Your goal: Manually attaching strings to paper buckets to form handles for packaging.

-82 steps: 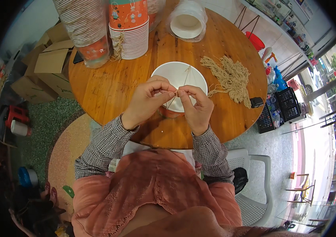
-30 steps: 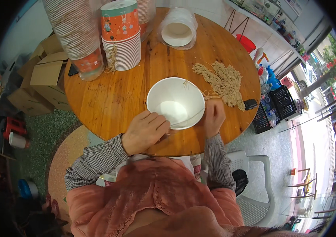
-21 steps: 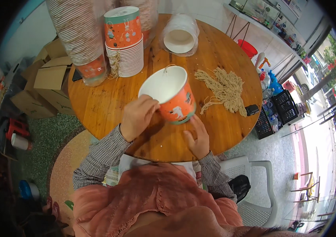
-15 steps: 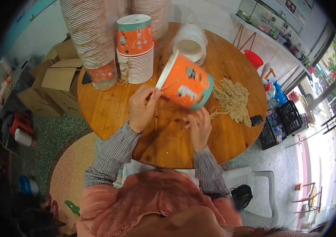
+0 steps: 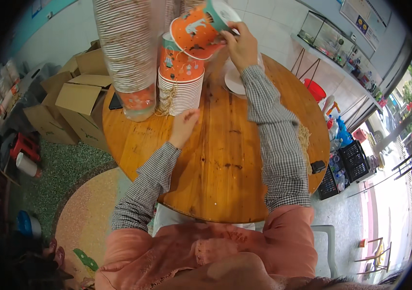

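In my right hand (image 5: 241, 48) is an orange paper tub (image 5: 197, 31) with a green band, gripped near its base. The tub tilts with its open rim down and to the left, over the top of a stack of nested, upside-down paper tubs (image 5: 180, 94). Whether the two touch, I cannot tell. Tan cord (image 5: 167, 99) hangs against the stack's left side. My left hand (image 5: 184, 128) is just in front of the stack, near the table top, its fingers curled together with nothing seen in them. A pile of tan cords (image 5: 305, 140) is partly hidden behind my right sleeve.
A tall plastic-wrapped column of tubs (image 5: 126, 53) stands left of the stack. White tubs or lids in plastic (image 5: 235, 83) lie behind my right forearm. A small black object (image 5: 317, 166) sits at the right edge of the round wooden table (image 5: 215, 169). Cardboard boxes (image 5: 77, 104) stand at left.
My right hand has carried the orange tub up and away to the stack and turned it rim-down. My left hand has let go of the tub's rim and sits lower, near the table.
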A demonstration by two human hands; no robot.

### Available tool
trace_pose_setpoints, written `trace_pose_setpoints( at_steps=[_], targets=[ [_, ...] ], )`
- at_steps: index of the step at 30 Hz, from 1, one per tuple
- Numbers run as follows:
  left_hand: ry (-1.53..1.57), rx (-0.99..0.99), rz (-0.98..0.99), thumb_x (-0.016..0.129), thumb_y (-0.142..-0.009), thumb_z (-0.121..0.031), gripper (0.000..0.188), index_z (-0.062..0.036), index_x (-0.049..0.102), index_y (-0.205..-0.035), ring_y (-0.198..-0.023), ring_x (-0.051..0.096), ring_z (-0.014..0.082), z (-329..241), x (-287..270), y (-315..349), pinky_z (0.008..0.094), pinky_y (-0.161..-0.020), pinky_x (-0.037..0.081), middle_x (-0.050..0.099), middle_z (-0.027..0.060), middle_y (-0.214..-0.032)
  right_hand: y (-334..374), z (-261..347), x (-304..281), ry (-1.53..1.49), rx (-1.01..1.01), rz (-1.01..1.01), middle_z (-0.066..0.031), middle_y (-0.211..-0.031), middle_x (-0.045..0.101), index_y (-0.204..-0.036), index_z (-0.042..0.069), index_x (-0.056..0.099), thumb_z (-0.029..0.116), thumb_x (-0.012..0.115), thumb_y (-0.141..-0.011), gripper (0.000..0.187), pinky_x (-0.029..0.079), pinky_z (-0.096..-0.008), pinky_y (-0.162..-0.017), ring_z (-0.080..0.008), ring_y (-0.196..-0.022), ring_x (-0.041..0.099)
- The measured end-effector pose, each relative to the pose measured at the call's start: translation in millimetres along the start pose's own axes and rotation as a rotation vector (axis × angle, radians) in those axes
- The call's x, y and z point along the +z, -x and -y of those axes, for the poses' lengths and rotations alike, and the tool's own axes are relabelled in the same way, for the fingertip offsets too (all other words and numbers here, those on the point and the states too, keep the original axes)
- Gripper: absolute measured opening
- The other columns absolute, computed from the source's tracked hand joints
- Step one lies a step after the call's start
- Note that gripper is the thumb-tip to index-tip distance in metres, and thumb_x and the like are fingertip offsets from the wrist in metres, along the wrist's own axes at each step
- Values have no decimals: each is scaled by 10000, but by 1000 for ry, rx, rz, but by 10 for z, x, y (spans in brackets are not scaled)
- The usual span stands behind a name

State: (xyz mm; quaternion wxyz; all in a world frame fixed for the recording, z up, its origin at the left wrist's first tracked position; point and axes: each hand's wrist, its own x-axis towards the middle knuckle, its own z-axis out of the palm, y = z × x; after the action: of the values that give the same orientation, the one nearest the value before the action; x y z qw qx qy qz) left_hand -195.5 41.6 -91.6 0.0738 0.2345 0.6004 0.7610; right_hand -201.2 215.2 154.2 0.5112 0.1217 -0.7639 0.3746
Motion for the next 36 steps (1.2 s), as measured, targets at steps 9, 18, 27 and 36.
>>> trace_pose_setpoints(
  at_steps=[9,18,27,36],
  targets=[
    [-608,48,252,592,-891,-178,225,-12,669,-1023,-851,656,296,376,-116,204,371,-754,522,684,161,-952,-309,-9,728,370,-117,595,-143,-906,677,-1029,49,576,225,652,-851,262,505,-423,-759,-322,-887,649],
    [-740,187,326,578,-903,-184,237,19,656,-999,-881,630,351,310,-103,173,412,-769,509,668,200,-954,-178,-127,749,408,-168,649,-166,-887,680,-1087,25,547,145,629,-874,257,532,-346,-670,-238,-802,685],
    [-813,278,255,583,-902,-156,202,19,662,-965,-830,636,342,288,-220,192,404,-731,518,672,183,-931,37,-1184,-220,-173,492,89,-128,-1001,669,-1077,21,618,201,631,-859,283,536,-274,-561,-175,-721,682],
    [-854,299,258,596,-891,-118,163,18,656,-956,-817,638,343,244,-157,153,386,-716,522,665,178,-921,1187,-2804,-679,613,425,-21,-147,-851,686,-977,35,658,205,705,-774,269,515,-393,-730,-302,-808,669]
  ],
)
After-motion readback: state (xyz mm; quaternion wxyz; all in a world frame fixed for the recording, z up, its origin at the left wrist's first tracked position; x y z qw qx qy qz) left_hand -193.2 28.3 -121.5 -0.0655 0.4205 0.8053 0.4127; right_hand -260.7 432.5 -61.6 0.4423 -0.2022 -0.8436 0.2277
